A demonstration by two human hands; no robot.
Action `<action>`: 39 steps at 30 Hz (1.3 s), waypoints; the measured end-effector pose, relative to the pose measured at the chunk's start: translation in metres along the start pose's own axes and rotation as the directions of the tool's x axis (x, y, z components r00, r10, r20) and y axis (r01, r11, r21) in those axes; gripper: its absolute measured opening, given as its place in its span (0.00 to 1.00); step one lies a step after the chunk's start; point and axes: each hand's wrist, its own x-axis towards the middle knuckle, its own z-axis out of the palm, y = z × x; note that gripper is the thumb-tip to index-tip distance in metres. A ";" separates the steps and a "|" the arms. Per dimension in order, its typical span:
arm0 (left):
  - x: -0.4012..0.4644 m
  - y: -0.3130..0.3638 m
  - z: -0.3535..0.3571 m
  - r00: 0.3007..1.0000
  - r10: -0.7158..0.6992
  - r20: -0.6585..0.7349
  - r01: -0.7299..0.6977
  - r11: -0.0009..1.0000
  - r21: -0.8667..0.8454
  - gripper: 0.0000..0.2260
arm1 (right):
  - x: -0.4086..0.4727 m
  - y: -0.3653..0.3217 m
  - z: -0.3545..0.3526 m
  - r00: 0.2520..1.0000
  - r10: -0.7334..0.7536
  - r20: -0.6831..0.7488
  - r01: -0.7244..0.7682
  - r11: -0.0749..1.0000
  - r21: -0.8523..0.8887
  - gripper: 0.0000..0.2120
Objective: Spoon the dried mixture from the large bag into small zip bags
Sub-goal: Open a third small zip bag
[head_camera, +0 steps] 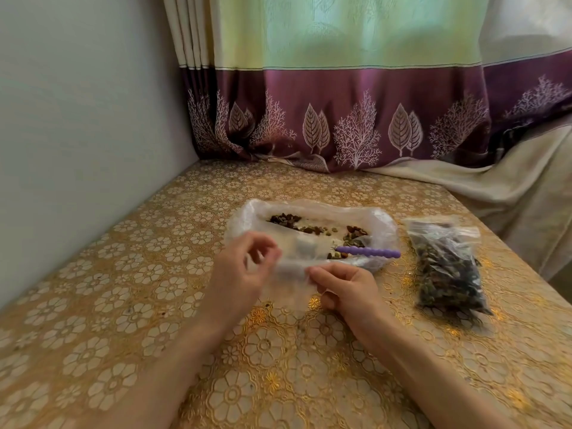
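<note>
The large bag (312,230) lies open mid-table, limp and light. Right of it sits a filled zip bag (445,267). Both hands, left (241,270) and right (346,289), pinch what looks like an empty small bag (294,270), flimsy and slippery, best held at its rim.

A gold and cream plastic cloth with a raised flower pattern (130,305) covers the surface. A plain pale wall (77,119) runs along its left edge. At the back hangs a curtain with a light green upper part and a purple band of white leaf and tree motifs (356,119), its hem touching the surface. A cream cloth (510,187) drapes down at the right.
</note>
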 end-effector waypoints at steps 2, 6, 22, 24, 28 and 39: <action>-0.005 0.006 0.010 0.983 0.086 0.159 -0.092 0.995 0.031 0.10 | -0.001 0.000 0.000 1.000 -0.001 0.015 0.002 0.999 -0.042 0.07; -0.006 0.004 0.015 0.957 0.001 0.289 0.003 1.000 -0.014 0.18 | -0.002 -0.001 0.001 1.000 -0.015 0.005 0.016 0.999 -0.034 0.11; -0.002 -0.003 0.006 0.934 -0.052 0.355 0.095 0.990 -0.104 0.04 | 0.001 0.005 0.001 0.985 -0.052 0.163 0.049 0.998 0.026 0.12; -0.004 -0.002 0.006 0.918 -0.051 0.393 0.100 0.989 -0.106 0.10 | 0.001 0.006 0.000 0.984 -0.065 0.165 0.062 0.998 0.020 0.13; -0.003 0.000 0.009 0.931 -0.026 0.364 0.074 0.990 -0.116 0.13 | 0.001 0.006 -0.001 0.977 -0.091 0.194 0.086 0.996 0.033 0.10; -0.002 0.000 0.003 0.910 0.032 0.414 0.009 0.995 -0.096 0.04 | -0.006 -0.001 0.004 0.942 -0.242 0.234 0.309 0.897 -0.317 0.08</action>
